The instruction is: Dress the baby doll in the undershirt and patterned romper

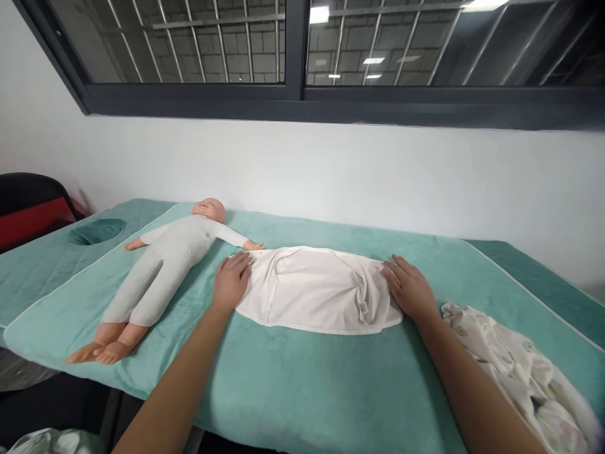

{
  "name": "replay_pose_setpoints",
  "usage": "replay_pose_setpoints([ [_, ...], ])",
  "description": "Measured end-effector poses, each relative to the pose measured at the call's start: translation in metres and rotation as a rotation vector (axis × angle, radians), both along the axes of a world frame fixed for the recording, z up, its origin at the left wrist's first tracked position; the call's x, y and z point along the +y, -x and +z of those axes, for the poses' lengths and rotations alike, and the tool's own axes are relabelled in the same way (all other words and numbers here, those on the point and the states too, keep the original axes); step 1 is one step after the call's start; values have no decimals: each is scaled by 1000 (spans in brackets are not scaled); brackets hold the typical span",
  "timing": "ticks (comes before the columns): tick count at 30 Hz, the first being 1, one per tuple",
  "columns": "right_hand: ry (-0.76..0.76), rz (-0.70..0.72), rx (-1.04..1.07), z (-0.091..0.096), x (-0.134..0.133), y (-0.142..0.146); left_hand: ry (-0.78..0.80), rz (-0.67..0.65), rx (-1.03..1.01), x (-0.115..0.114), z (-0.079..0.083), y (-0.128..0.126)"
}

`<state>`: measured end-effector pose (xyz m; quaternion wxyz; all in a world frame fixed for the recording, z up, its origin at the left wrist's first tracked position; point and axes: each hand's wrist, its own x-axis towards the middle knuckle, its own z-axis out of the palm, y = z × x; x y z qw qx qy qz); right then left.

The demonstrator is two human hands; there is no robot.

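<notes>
A white baby garment lies spread out on the teal bed cover, wrinkled toward its right side. My left hand rests on its left edge, fingers lying flat. On the opposite edge, my right hand presses down with its fingers stretched out. Just left of my left hand, a baby doll in a white bodysuit lies on its back. One arm of the doll reaches close to the garment's upper left corner.
A crumpled cloth with a printed pattern lies beside my right forearm. Behind the bed stands a white wall below a dark-framed window. A black and red chair is at the far left, near a hole in the bed.
</notes>
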<state>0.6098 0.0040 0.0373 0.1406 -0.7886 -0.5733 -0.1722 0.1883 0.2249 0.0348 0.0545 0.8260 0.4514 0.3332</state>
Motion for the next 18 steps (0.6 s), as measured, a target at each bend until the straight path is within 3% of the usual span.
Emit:
replay_pose_setpoints([
  [2, 73, 16, 41, -1, 0, 1, 67, -4, 142, -2, 2, -4],
  [5, 167, 11, 91, -3, 3, 0, 124, 61, 197, -1, 2, -8],
  [12, 146, 35, 68, -6, 0, -8, 208, 45, 294, 2, -1, -10],
  [15, 26, 14, 89, 1, 7, 2, 241, -33, 274, 7, 13, 3],
  [18, -141, 6, 278, 21, 43, 45, 128, 8, 151, 22, 41, 36],
])
